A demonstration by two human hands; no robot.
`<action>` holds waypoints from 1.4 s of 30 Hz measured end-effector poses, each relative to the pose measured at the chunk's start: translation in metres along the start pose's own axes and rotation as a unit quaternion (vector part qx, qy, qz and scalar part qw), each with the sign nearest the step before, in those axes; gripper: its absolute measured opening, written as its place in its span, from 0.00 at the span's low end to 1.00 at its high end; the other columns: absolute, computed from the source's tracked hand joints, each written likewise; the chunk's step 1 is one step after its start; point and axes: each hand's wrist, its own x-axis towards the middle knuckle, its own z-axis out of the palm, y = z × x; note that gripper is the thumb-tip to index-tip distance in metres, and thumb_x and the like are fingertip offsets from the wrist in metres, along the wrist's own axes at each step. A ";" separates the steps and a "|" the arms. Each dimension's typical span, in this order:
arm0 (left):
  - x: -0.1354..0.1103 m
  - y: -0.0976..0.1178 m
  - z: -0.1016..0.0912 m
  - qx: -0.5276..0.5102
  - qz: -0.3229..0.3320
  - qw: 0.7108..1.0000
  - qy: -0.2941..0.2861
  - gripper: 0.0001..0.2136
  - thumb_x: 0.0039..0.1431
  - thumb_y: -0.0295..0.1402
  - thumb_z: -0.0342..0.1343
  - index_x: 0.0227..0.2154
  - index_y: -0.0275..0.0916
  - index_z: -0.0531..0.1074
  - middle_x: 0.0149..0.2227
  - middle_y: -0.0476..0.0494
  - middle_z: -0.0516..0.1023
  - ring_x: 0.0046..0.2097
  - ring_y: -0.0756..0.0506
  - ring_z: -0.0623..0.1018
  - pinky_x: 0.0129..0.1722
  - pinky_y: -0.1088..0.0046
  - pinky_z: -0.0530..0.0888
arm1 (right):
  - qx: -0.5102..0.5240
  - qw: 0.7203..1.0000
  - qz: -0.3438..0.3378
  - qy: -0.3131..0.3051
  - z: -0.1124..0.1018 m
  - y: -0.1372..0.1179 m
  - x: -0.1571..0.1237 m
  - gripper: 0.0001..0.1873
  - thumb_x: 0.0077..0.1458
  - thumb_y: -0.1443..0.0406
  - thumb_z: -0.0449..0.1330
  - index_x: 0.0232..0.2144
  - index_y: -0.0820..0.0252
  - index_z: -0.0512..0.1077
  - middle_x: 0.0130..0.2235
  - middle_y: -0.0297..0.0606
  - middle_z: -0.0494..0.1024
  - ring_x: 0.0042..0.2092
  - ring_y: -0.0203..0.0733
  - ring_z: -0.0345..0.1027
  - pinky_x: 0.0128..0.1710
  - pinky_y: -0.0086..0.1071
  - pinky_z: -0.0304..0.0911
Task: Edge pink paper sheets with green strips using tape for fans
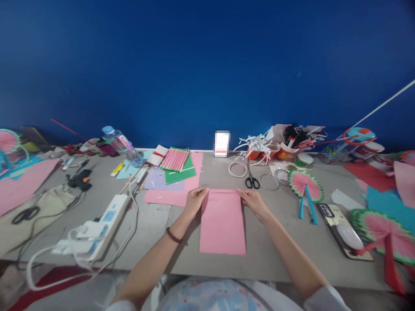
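Note:
A sheet of pink paper (222, 224) lies before me on the grey table, a narrow folded strip running along its far edge. My left hand (196, 201) pinches the far left corner between thumb and fingers. At the far right corner, my right hand (254, 202) grips the paper in the same way. Beyond the right hand are black-handled scissors (252, 182) and a roll of white tape (237, 169). Left of my left hand, a pleated pink paper piece with green edges (175, 159) rests on green paper (181, 172) and a larger pink sheet (165, 197).
A white power strip (112, 220) with cables lies at left, near a clear bottle (125, 147). On the right are a pink-and-green paper fan (306, 186), a second fan (385, 233), and a phone (333, 220) under a white mouse (349, 236). Cups (287, 152) stand by the blue wall.

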 end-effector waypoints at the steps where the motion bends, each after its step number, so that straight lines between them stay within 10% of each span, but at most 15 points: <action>1: 0.000 0.000 0.000 0.000 -0.005 1.000 0.003 0.14 0.46 0.43 0.61 0.25 0.36 0.76 0.27 0.47 0.76 0.30 0.48 0.71 0.32 0.74 0.67 | 0.004 1.000 0.002 -0.003 0.000 0.000 0.000 0.28 0.44 0.42 0.58 0.17 0.61 0.67 0.17 0.28 0.59 0.21 0.30 0.45 0.21 0.28 0.43; 27: -0.002 0.003 0.001 -0.055 -0.032 0.998 -0.023 0.16 0.46 0.45 0.61 0.22 0.35 0.74 0.25 0.47 0.75 0.29 0.49 0.71 0.30 0.75 0.66 | -0.001 1.000 -0.031 0.004 -0.002 0.000 -0.001 0.25 0.47 0.45 0.59 0.17 0.60 0.64 0.19 0.28 0.58 0.24 0.32 0.47 0.24 0.29 0.44; 42: 0.000 0.000 0.000 -0.041 -0.014 0.999 -0.022 0.16 0.48 0.47 0.60 0.23 0.35 0.74 0.24 0.48 0.75 0.29 0.49 0.70 0.30 0.76 0.66 | 0.067 0.997 -0.012 0.029 0.003 -0.001 0.000 0.24 0.43 0.46 0.63 0.28 0.61 0.77 0.27 0.37 0.76 0.30 0.39 0.66 0.31 0.31 0.60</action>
